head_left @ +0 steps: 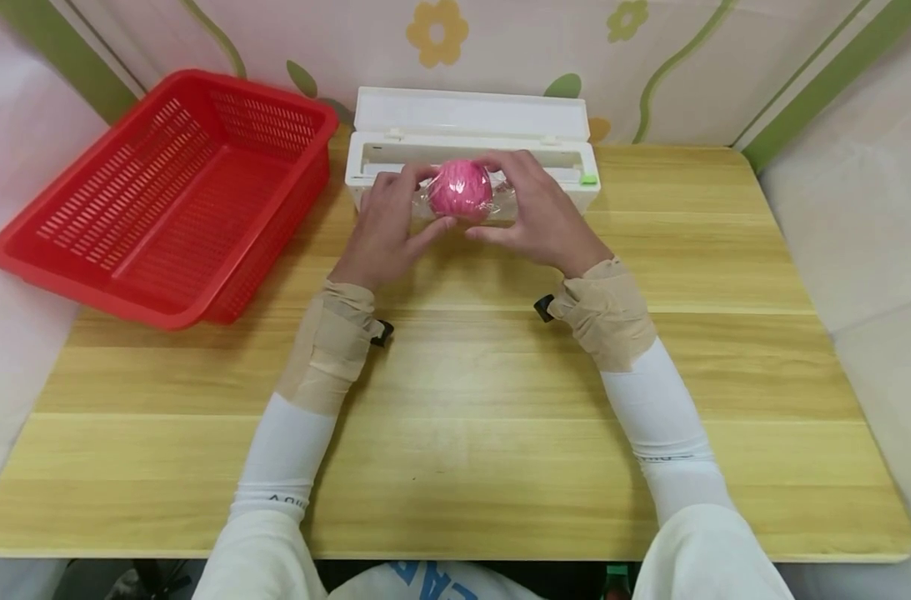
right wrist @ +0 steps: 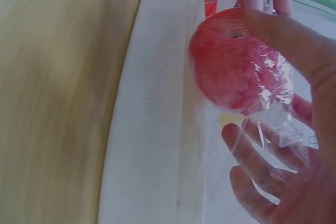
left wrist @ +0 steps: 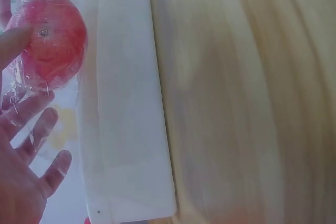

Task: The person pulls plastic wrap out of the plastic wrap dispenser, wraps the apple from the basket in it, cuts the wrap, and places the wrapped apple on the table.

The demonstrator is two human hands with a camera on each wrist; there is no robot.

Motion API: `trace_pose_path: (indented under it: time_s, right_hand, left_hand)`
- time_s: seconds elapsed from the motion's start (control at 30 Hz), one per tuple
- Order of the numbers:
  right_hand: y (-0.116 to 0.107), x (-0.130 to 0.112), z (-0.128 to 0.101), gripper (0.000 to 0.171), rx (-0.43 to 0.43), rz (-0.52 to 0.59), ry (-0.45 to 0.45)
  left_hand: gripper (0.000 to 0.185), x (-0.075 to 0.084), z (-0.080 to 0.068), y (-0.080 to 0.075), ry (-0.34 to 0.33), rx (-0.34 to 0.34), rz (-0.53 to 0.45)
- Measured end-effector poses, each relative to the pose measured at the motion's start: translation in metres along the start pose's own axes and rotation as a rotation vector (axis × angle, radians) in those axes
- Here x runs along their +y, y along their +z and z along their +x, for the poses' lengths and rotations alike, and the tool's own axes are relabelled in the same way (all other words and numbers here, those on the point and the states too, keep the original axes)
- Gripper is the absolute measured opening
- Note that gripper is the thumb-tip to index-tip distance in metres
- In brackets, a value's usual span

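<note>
A pinkish-red apple [head_left: 461, 192], wrapped in clear cling film [right wrist: 283, 116], is held up between both hands. My left hand [head_left: 386, 223] grips it from the left, its thumb against the apple's near side in the left wrist view. From the right, my right hand [head_left: 547, 218] grips the wrapped apple, thumb over its upper part in the right wrist view. Loose, crinkled film hangs out by the right fingers. Just behind and below the apple stands a white cling film dispenser [head_left: 359, 171], its lid [head_left: 470, 114] raised.
A red slotted plastic basket [head_left: 233, 242] sits on the left of the wooden table [head_left: 455, 433]. At the dispenser's right end is a small green slider [head_left: 588, 179]. A flower-patterned curtain [head_left: 515, 50] hangs along the back edge.
</note>
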State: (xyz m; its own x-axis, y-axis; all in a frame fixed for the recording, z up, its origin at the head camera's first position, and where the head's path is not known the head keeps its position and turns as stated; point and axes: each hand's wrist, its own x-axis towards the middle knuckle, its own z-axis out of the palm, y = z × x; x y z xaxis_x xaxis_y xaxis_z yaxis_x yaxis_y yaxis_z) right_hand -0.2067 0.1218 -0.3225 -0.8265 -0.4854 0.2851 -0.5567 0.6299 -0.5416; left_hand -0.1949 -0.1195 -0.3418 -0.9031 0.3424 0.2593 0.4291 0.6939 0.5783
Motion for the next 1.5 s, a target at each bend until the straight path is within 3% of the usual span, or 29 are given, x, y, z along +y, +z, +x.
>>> trace_pose_path:
  time_s: [0.23, 0.4, 0.83, 1.17, 1.37, 1.5]
  right_hand:
    - [0.004, 0.005, 0.001, 0.081, 0.04, 0.041, -0.022]
    - [0.006, 0.006, 0.002, 0.085, 0.022, 0.064, -0.008]
    - [0.009, 0.008, 0.002, 0.076, 0.121, 0.003, 0.005]
    - [0.007, 0.01, 0.005, 0.072, 0.156, 0.017, -0.05]
    - [0.01, 0.013, 0.004, 0.069, 0.179, -0.014, -0.068]
    - [0.009, 0.014, 0.004, 0.069, 0.19, -0.123, -0.064]
  left_hand:
    - [0.065, 0.0, 0.001, 0.003, 0.061, 0.025, -0.038]
    - [0.065, 0.002, 0.0, 0.003, 0.031, 0.027, -0.033]
    - [0.061, 0.007, 0.002, 0.006, 0.069, 0.108, -0.017]
    - [0.07, 0.003, 0.005, 0.005, 0.135, 0.106, -0.039]
    - [0.066, 0.003, 0.003, 0.004, 0.097, 0.089, -0.001]
    - [0.068, 0.004, 0.003, 0.004, 0.077, 0.1, 0.043]
